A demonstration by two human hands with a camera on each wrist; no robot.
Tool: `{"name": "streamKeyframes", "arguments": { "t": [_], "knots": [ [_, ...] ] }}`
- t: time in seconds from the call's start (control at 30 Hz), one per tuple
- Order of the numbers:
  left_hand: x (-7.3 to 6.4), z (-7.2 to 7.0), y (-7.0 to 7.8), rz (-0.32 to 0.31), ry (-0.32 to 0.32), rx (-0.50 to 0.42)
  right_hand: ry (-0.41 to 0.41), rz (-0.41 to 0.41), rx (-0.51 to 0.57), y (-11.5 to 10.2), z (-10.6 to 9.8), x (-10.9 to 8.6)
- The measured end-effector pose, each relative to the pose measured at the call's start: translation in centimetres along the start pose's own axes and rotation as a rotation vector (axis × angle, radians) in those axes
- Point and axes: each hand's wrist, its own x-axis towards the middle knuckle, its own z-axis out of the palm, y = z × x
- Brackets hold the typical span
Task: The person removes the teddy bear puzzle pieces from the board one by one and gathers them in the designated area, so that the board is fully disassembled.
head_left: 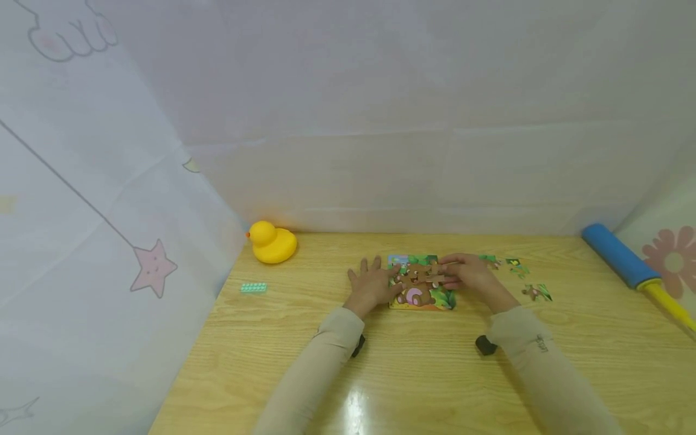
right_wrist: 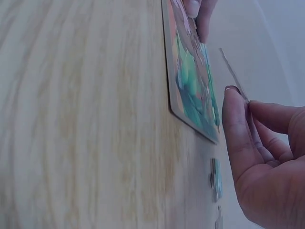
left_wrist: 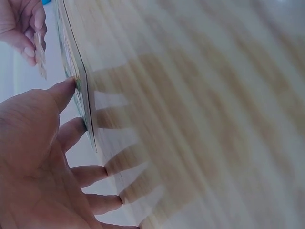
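Observation:
A jigsaw puzzle [head_left: 417, 298] with a brown bear picture lies in a flat board on the table. My left hand [head_left: 372, 289] is at its left side, fingers spread; in the left wrist view the thumb [left_wrist: 66, 90] and forefinger touch the board's edge, while the other fingertips rest on the table. Over the puzzle's right side, my right hand [head_left: 472, 277] pinches a thin puzzle piece [right_wrist: 232, 71] between thumb and fingers, held up off the board. The piece is seen nearly edge-on in both wrist views, so its picture is hidden.
Several loose puzzle pieces [head_left: 535, 293] lie right of the board. A yellow rubber duck [head_left: 273, 243] and a small mint-green studded strip [head_left: 254, 287] sit at the left. A blue and yellow foam-covered tube [head_left: 620, 255] lies at the right edge. Pale cloth hangs behind.

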Motion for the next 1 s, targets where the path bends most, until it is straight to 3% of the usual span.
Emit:
{"name": "streamKeyframes", "arguments": {
  "t": [0.53,0.77,1.0],
  "knots": [
    [0.2,-0.1,0.1,-0.018,-0.007,0.011,-0.016,-0.014,0.106,1.8,-4.2,-2.0],
    [0.2,-0.3,0.3,-0.025,-0.015,0.0,-0.014,0.006,0.056,2.8,-6.4,-3.3],
    [0.1,-0.4,0.4,-0.03,-0.015,0.002,0.014,0.019,0.078,3.5,-8.4,-4.2]
  ]
}}
